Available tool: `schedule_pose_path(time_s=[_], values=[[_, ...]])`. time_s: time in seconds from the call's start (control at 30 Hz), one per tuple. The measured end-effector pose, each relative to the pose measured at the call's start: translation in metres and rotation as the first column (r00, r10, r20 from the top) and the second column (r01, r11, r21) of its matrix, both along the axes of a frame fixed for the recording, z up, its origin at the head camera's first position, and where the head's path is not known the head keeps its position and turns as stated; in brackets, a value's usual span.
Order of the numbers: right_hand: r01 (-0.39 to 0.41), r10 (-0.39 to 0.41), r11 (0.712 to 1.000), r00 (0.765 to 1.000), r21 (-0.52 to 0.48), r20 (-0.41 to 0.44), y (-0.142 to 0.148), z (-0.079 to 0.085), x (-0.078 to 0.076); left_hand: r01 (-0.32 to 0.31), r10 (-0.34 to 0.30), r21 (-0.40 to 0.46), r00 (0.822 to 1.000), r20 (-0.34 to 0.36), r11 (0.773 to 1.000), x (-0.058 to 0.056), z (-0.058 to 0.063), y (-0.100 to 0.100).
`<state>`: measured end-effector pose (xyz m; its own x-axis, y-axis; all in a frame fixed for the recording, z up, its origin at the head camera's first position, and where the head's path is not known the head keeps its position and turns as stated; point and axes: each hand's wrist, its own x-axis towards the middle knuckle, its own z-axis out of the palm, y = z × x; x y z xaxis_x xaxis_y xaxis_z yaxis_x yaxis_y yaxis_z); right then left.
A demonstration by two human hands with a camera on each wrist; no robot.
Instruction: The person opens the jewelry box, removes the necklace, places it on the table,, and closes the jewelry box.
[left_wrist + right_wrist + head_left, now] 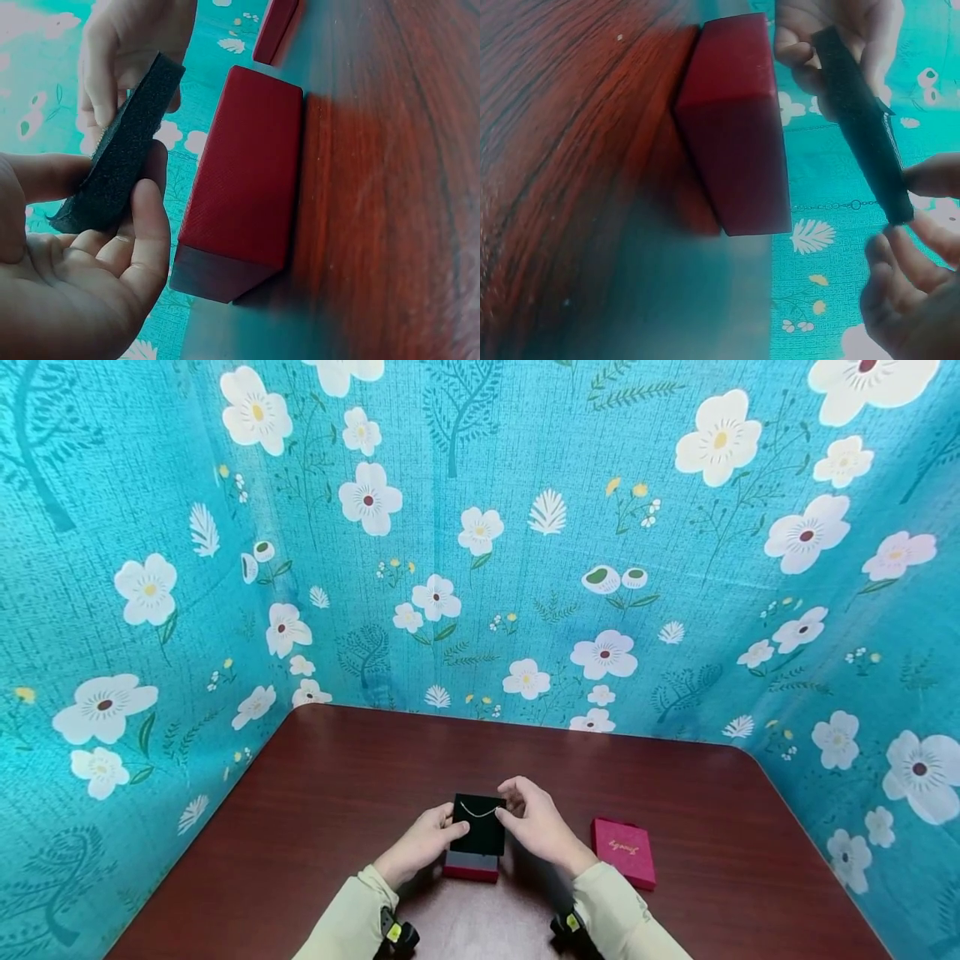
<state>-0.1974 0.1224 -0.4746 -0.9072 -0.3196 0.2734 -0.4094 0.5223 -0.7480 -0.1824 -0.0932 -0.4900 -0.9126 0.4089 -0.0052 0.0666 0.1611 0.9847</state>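
Note:
My left hand holds a black foam pad by its left edge, thumb on the front and fingers behind. A thin chain necklace curves across the top of the pad's face. At the upper right edge, my right hand pinches the pad, its thumb beside the end of the chain. In the right wrist view, a length of chain with a small ring hangs behind the pad. Below the pad stands an uncovered red box with a grey inside; the pad hides part of it.
A red lid with gold lettering lies on the dark wooden table to the right of my right hand. Blue floral cloth hangs around the table's far edge and both sides.

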Motion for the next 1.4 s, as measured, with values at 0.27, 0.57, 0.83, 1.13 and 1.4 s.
schedule_pose_path(time_s=[0.27,0.57,0.83,1.13,1.4], values=[[0.022,0.021,0.99,0.957,0.142,-0.291,-0.002,0.001,0.003,-0.001,0.0,-0.025,1.0,-0.016,1.0,0.0,-0.002,0.002],[-0.025,0.143,0.958,0.905,0.285,-0.4,-0.005,0.004,0.005,0.015,-0.016,-0.011,1.0,-0.012,1.0,0.002,0.001,0.002],[-0.049,0.259,0.934,0.777,0.355,-0.574,-0.008,0.004,0.001,0.025,-0.025,-0.018,0.999,-0.04,1.0,0.003,0.001,0.005],[0.024,0.281,0.893,0.75,0.449,-0.599,-0.013,0.005,0.001,0.046,-0.045,0.007,0.998,-0.041,0.999,0.003,0.0,0.005],[0.08,0.269,0.863,0.762,0.499,-0.588,-0.015,0.002,0.001,0.047,-0.047,0.011,0.998,-0.044,0.999,0.003,0.0,0.007]])
